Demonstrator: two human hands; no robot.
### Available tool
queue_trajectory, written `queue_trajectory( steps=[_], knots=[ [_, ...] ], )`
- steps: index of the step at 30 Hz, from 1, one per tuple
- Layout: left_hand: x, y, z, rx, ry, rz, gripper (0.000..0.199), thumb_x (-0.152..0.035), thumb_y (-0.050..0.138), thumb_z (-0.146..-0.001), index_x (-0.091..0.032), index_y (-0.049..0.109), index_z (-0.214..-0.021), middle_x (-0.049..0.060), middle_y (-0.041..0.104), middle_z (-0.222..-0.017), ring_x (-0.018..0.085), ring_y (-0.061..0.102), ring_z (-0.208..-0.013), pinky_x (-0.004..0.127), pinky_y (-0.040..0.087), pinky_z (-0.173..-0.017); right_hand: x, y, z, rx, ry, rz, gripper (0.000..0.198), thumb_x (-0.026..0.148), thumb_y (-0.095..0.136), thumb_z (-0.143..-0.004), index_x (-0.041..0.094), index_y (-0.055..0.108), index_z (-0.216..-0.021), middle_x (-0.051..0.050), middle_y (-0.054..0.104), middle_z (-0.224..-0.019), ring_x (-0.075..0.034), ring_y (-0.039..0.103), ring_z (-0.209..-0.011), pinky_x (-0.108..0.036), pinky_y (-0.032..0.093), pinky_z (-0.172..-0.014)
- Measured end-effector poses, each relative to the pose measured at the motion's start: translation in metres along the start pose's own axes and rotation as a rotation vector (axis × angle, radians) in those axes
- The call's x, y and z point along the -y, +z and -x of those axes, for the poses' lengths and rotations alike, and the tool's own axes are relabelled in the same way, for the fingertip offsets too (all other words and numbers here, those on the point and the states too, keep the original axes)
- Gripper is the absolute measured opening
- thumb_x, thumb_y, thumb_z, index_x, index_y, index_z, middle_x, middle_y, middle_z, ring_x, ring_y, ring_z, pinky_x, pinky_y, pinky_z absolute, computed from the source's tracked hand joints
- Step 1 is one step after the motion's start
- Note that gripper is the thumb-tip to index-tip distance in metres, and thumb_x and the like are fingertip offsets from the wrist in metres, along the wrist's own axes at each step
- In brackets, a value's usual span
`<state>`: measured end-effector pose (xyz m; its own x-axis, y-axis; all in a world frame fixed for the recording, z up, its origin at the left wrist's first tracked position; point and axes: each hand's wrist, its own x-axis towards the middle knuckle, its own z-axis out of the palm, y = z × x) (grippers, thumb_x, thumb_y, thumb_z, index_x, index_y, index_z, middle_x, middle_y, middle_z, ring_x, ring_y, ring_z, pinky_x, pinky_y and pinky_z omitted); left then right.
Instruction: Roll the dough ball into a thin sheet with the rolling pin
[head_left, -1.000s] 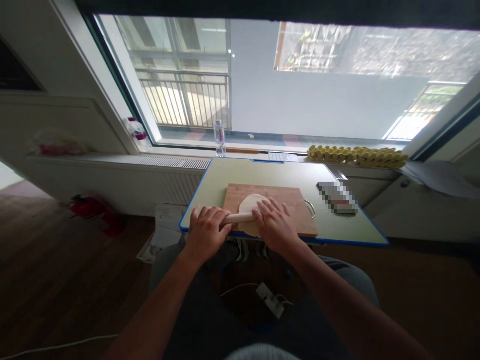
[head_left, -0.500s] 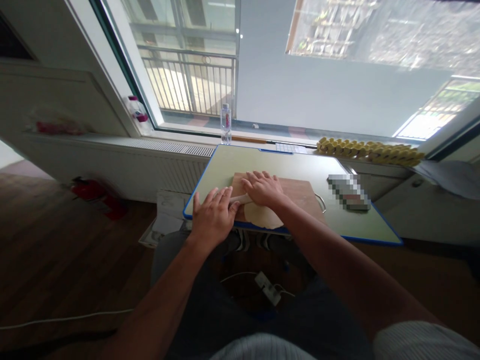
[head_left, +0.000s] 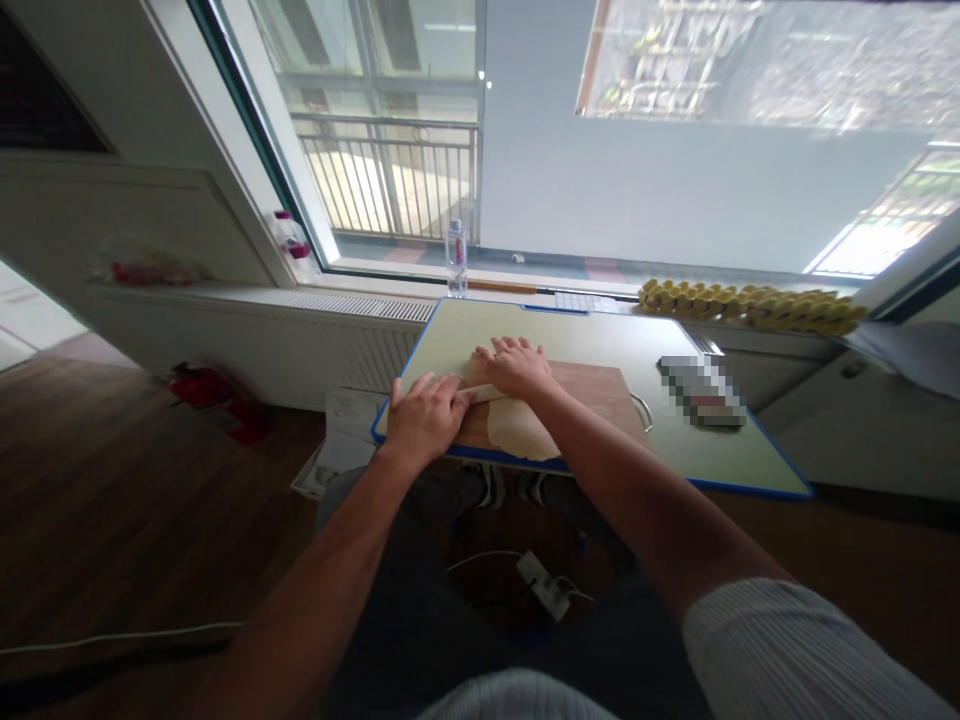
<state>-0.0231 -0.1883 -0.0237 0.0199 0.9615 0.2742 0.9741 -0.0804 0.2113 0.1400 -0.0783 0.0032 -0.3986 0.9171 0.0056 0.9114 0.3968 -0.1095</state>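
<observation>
A pale rolling pin (head_left: 481, 394) lies across a wooden cutting board (head_left: 600, 390) on the small table. Over its left end rests my left hand (head_left: 424, 412), palm down with fingers spread. My right hand (head_left: 517, 368) presses flat on the pin farther right, its fingers stretched forward and hiding that end. A thin sheet of dough (head_left: 519, 432) spreads on the near side of the pin, reaching the board's front edge. My right wrist covers part of it. The board's metal handle (head_left: 642, 412) sticks out at the right.
The table (head_left: 720, 460) has a blue rim. A pixelated flat item (head_left: 701, 390) lies on its right side. Behind stand a water bottle (head_left: 456, 258) and a yellow wavy object (head_left: 750, 305) on the sill. Below are a power strip (head_left: 544, 588) and a fire extinguisher (head_left: 217, 400).
My right hand has shifted slightly left and away from me over the pin. My left hand stays near the pin's left end. The whole view has moved a little.
</observation>
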Motion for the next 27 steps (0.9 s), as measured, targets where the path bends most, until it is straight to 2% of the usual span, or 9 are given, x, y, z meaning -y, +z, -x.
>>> queue_trajectory(
  steps=[2,5,7,10,13,16,20,27],
  knots=[
    [0.0,0.0,0.013,-0.006,0.056,0.022,0.047,-0.051,0.042,-0.109,-0.031,0.064,-0.145,0.008,0.066,-0.153,0.029,0.053,-0.147,0.056,0.029,-0.129,0.001,0.005,0.021,-0.065,0.031,0.011,0.061,0.057,0.017,-0.113,0.034,0.048,-0.16,-0.01,0.044,-0.169,-0.034,0.036,-0.154,-0.065,0.031,-0.122],
    [0.001,-0.001,0.032,-0.02,0.108,0.067,0.042,-0.043,0.05,-0.106,-0.029,0.065,-0.142,0.008,0.068,-0.15,0.027,0.057,-0.143,0.048,0.038,-0.123,0.004,0.016,0.059,-0.192,0.052,0.02,0.064,0.055,0.022,-0.113,0.023,0.047,-0.162,-0.014,0.045,-0.169,-0.035,0.038,-0.153,-0.062,0.029,-0.124],
    [0.001,-0.003,0.04,-0.043,0.109,0.092,0.036,-0.037,0.053,-0.104,-0.03,0.068,-0.136,0.008,0.072,-0.143,0.027,0.062,-0.136,0.047,0.04,-0.122,0.004,0.022,0.084,-0.215,0.064,0.005,0.065,0.054,0.024,-0.113,0.02,0.045,-0.164,-0.013,0.043,-0.171,-0.035,0.032,-0.158,-0.064,0.025,-0.126],
    [-0.002,-0.005,0.039,-0.057,0.148,0.124,0.031,-0.03,0.053,-0.102,-0.03,0.071,-0.129,0.007,0.075,-0.136,0.026,0.064,-0.132,0.052,0.034,-0.126,-0.002,0.025,0.112,-0.22,0.058,-0.019,0.066,0.058,0.025,-0.113,0.021,0.047,-0.163,-0.011,0.043,-0.171,-0.035,0.028,-0.161,-0.066,0.021,-0.128],
    [-0.011,-0.005,0.027,-0.006,0.246,0.143,0.031,-0.03,0.053,-0.103,-0.031,0.071,-0.129,0.006,0.073,-0.141,0.025,0.061,-0.138,0.057,0.024,-0.131,-0.017,0.023,0.127,-0.243,0.088,-0.012,0.06,0.058,0.027,-0.113,0.026,0.06,-0.152,-0.009,0.051,-0.166,-0.033,0.033,-0.159,-0.068,0.018,-0.129],
    [-0.023,-0.001,0.009,0.097,0.285,0.137,0.039,-0.042,0.05,-0.105,-0.033,0.067,-0.139,0.004,0.063,-0.157,0.027,0.049,-0.151,0.062,0.018,-0.133,-0.034,0.022,0.128,-0.242,0.134,0.024,0.058,0.056,0.027,-0.113,0.027,0.061,-0.15,-0.01,0.053,-0.164,-0.036,0.036,-0.158,-0.07,0.017,-0.128],
    [-0.036,0.008,-0.017,0.166,0.202,0.08,0.057,-0.052,0.031,-0.111,-0.032,0.05,-0.161,0.004,0.045,-0.172,0.028,0.035,-0.161,0.063,0.02,-0.132,-0.049,0.023,0.113,-0.204,0.175,0.042,0.063,0.056,0.025,-0.113,0.024,0.05,-0.161,-0.012,0.047,-0.168,-0.038,0.031,-0.16,-0.068,0.016,-0.128],
    [-0.045,0.021,-0.063,0.193,0.119,0.003,0.063,-0.058,0.02,-0.11,-0.037,0.05,-0.161,0.002,0.043,-0.173,0.029,0.036,-0.16,0.066,0.019,-0.131,-0.059,0.014,0.082,-0.208,0.211,0.003,0.066,0.06,0.024,-0.111,0.025,0.055,-0.157,-0.012,0.053,-0.164,-0.036,0.042,-0.151,-0.06,0.026,-0.125]
  ],
)
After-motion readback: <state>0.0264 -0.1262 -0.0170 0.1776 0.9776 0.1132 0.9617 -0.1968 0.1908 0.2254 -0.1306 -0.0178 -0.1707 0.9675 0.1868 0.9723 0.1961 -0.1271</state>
